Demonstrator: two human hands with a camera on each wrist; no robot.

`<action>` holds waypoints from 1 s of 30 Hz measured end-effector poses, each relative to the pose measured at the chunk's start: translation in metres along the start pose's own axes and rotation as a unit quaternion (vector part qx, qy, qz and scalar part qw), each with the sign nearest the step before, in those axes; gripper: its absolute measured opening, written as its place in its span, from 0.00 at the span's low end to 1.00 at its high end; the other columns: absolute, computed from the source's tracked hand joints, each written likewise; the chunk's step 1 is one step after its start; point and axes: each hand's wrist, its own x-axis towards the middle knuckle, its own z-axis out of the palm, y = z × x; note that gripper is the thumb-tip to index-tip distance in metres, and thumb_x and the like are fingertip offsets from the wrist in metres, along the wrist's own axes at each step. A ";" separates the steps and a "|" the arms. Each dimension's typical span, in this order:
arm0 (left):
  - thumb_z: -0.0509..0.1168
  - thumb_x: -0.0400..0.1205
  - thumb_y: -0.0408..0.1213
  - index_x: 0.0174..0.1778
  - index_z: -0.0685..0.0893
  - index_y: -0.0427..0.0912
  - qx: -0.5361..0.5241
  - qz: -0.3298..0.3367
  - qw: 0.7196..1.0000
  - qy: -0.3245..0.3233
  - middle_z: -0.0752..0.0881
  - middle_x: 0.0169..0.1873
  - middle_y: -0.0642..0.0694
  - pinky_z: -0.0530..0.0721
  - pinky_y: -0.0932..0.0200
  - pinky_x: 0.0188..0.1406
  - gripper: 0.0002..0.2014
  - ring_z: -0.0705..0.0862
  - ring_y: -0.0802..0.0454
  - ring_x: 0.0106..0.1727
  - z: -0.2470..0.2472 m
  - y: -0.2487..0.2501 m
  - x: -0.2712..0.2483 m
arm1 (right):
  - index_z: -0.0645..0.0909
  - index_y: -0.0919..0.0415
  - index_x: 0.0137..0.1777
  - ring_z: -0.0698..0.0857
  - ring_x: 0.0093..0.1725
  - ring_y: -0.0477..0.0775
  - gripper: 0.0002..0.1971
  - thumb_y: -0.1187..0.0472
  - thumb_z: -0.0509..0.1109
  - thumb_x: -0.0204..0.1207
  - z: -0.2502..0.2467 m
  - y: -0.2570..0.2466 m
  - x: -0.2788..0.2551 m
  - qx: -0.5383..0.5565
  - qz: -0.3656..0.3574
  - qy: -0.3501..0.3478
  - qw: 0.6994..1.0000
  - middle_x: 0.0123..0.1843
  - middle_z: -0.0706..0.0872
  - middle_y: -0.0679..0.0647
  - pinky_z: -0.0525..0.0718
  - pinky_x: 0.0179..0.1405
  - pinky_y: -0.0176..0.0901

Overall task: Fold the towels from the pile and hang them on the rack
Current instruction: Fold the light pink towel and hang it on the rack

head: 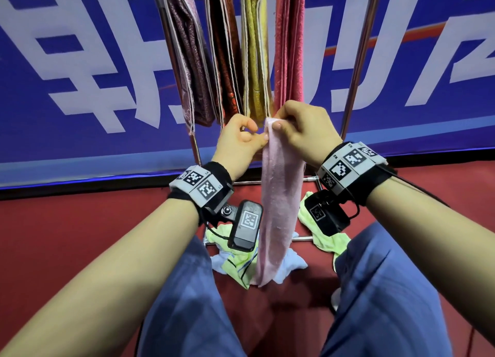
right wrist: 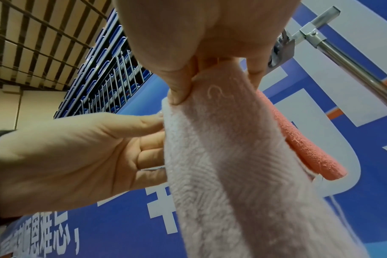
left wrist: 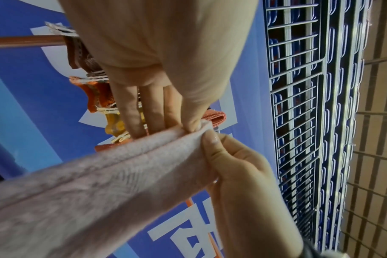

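**Pink towel held up by the rack**

The right hand (head: 302, 131) pinches the pink towel (head: 278, 209) at its top. The left hand (head: 239, 145) pinches its left edge. Big white writing fills the blue banner (head: 80, 62) behind, too cropped to read. Four towels hang on the rack (head: 359, 62) just beyond.

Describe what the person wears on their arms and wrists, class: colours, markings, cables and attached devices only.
Both forearms are bare, with no sleeves. Each wrist carries a black band topped by grey blocks printed with black-and-white square markers. A black camera unit bearing its own marker hangs below the left wrist, and another below the right. Thin black cables run from both.
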 end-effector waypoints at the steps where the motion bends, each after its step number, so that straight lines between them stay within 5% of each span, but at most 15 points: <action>1: 0.72 0.78 0.27 0.41 0.76 0.46 0.026 0.017 1.000 0.002 0.80 0.24 0.56 0.82 0.53 0.35 0.12 0.78 0.54 0.28 0.000 -0.003 -0.001 | 0.83 0.59 0.49 0.84 0.49 0.57 0.05 0.59 0.69 0.79 0.001 -0.001 0.000 0.001 -0.003 0.005 1.000 0.47 0.88 0.53 0.81 0.50 0.53; 3: 0.71 0.74 0.26 0.36 0.77 0.50 0.090 0.047 0.995 -0.003 0.83 0.28 0.58 0.87 0.49 0.43 0.14 0.82 0.56 0.33 0.000 -0.009 -0.006 | 0.83 0.60 0.49 0.84 0.49 0.57 0.05 0.59 0.69 0.79 0.001 -0.004 0.001 -0.002 -0.015 0.011 1.000 0.47 0.88 0.53 0.81 0.50 0.53; 8: 0.71 0.76 0.31 0.37 0.83 0.57 0.181 0.084 0.980 0.009 0.87 0.35 0.64 0.85 0.63 0.51 0.13 0.88 0.62 0.42 0.003 -0.013 -0.021 | 0.83 0.60 0.49 0.84 0.50 0.58 0.05 0.60 0.69 0.78 -0.002 -0.005 0.004 -0.003 -0.029 0.019 0.999 0.47 0.88 0.53 0.81 0.50 0.54; 11: 0.71 0.73 0.42 0.42 0.89 0.50 0.163 0.066 0.984 -0.015 0.91 0.38 0.58 0.87 0.55 0.55 0.04 0.90 0.59 0.44 0.005 -0.018 -0.026 | 0.83 0.60 0.49 0.84 0.50 0.59 0.05 0.59 0.69 0.78 -0.001 -0.003 0.003 0.002 -0.017 0.022 1.000 0.47 0.88 0.53 0.82 0.50 0.55; 14: 0.74 0.71 0.49 0.35 0.87 0.51 0.180 0.063 0.981 -0.020 0.90 0.33 0.57 0.87 0.58 0.50 0.07 0.89 0.62 0.41 0.008 -0.022 -0.029 | 0.83 0.60 0.49 0.84 0.49 0.58 0.05 0.59 0.69 0.77 0.000 -0.001 0.002 0.000 -0.009 0.024 1.000 0.46 0.87 0.52 0.82 0.48 0.53; 17: 0.78 0.73 0.40 0.33 0.85 0.46 0.174 0.063 0.983 -0.002 0.88 0.29 0.54 0.83 0.63 0.43 0.08 0.86 0.60 0.34 0.009 -0.023 -0.030 | 0.82 0.60 0.49 0.83 0.47 0.57 0.05 0.59 0.69 0.78 0.001 0.000 0.001 -0.005 -0.007 0.027 1.000 0.44 0.84 0.49 0.80 0.46 0.49; 21: 0.75 0.72 0.37 0.34 0.81 0.43 0.121 0.024 0.992 0.003 0.86 0.26 0.50 0.85 0.55 0.38 0.08 0.80 0.51 0.27 0.011 -0.026 -0.031 | 0.80 0.61 0.50 0.82 0.47 0.59 0.07 0.58 0.68 0.79 0.002 0.004 0.002 -0.020 -0.016 0.030 0.999 0.47 0.85 0.53 0.79 0.45 0.49; 24: 0.75 0.75 0.35 0.38 0.80 0.42 0.121 0.005 0.993 -0.008 0.89 0.29 0.47 0.87 0.51 0.41 0.09 0.83 0.53 0.28 0.013 -0.029 -0.031 | 0.80 0.62 0.51 0.82 0.47 0.59 0.07 0.58 0.67 0.79 0.003 0.006 0.003 -0.022 -0.026 0.031 0.999 0.47 0.84 0.54 0.77 0.44 0.49; 30: 0.76 0.78 0.34 0.60 0.80 0.47 0.127 -0.023 0.992 -0.007 0.93 0.41 0.50 0.84 0.61 0.51 0.17 0.91 0.57 0.45 0.013 -0.026 -0.031 | 0.80 0.62 0.49 0.79 0.43 0.52 0.07 0.58 0.69 0.80 0.004 0.008 0.004 -0.009 -0.052 0.037 0.998 0.43 0.80 0.48 0.70 0.41 0.42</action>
